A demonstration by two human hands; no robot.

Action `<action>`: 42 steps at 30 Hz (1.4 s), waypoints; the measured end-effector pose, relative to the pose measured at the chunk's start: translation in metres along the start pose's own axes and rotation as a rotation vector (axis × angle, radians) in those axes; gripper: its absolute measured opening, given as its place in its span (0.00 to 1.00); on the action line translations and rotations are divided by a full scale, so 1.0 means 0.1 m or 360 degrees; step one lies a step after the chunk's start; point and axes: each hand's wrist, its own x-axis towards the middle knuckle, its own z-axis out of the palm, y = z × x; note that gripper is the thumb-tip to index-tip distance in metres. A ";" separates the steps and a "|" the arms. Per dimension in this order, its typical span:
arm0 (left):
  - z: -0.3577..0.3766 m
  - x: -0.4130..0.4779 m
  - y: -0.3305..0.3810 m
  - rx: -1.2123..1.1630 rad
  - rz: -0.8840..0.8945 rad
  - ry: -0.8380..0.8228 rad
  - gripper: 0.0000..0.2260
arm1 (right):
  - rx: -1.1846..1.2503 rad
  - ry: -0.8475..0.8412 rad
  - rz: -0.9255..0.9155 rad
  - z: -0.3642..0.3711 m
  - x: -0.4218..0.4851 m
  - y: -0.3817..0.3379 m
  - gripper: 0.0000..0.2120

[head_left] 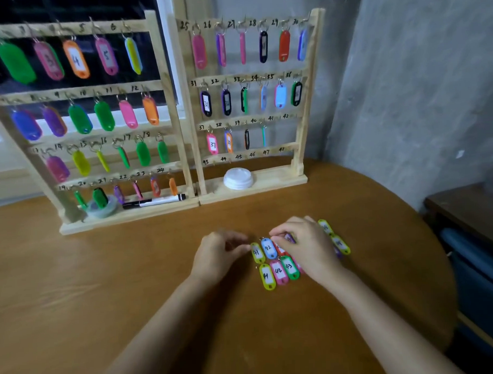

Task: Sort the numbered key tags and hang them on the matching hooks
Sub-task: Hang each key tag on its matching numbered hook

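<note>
Several loose numbered key tags lie on the brown table [131, 274] in front of me: a yellow tag 41 [257, 252], a blue tag 42 [268, 248], a yellow tag 44 [267, 276], a pink tag [279, 272] and a green tag 43 [289, 267]. Two more yellow tags [339, 243] lie to the right. My left hand [218, 256] has curled fingers pinching the ring of yellow tag 41. My right hand [304, 245] covers part of the pile, its fingertips on a purple tag [289, 237]. The right wooden rack [247, 97] has bare hooks from 41 to 48.
The left wooden rack [83, 108], full of coloured tags, stands beside the right one at the back of the table. A white lid [238, 178] sits on the right rack's base; a black-and-white marker [153, 201] and a tape roll [102, 209] rest on the left base. The table edge curves at right.
</note>
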 end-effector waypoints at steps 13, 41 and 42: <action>0.03 0.01 0.02 0.0258 0.0157 -0.0023 0.04 | 0.0117 -0.0213 -0.0142 0.11 -0.19 -0.10 0.06; -0.36 0.19 0.31 -0.0267 -0.0191 0.0208 0.03 | 0.0110 -0.0107 -0.0023 -0.22 0.06 -0.37 0.03; -0.39 0.23 0.35 -0.0310 -0.0187 0.0210 0.04 | 0.0119 -0.0091 -0.0039 -0.26 0.10 -0.37 0.03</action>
